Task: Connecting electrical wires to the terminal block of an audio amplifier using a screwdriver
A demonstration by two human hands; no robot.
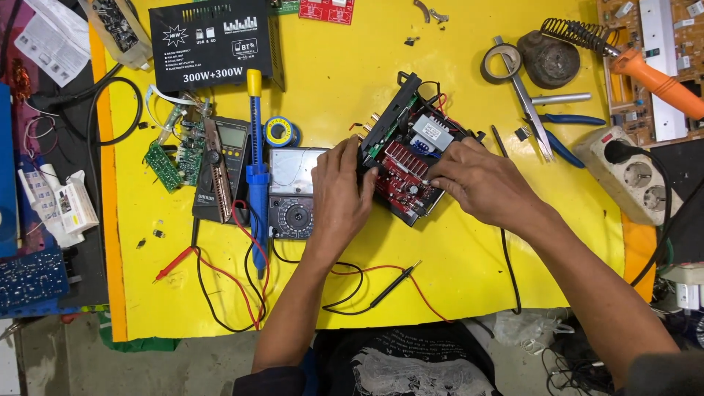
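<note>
While the left hand point(339, 192) clasps the near-left edge of the amplifier point(408, 158), fingers curled over its rim, the right hand point(480, 183) lies on the board inside it with the fingertips pinched on something small and pale; what that is cannot be told. The amplifier sits in the middle of the yellow worktop point(455, 271), open at the top, just right of the analog meter point(292, 192), which the left hand partly covers. Its long axis runs on a diagonal, from the far left, where the black front panel point(389, 110) faces, down to the near right. It looks like a stiff metal tray, probably light enough for one hand, yet the red board point(400, 180), the small transformer point(431, 133) and the thin wires are likely fragile, so the outer rim seems the safest place to hold it, not the parts. A blue desoldering pump point(257, 176) lies beside the meter, red and black probe leads point(381, 282) trail toward the near edge, and pliers point(561, 136) and an orange soldering iron point(656, 81) lie at the far right.
</note>
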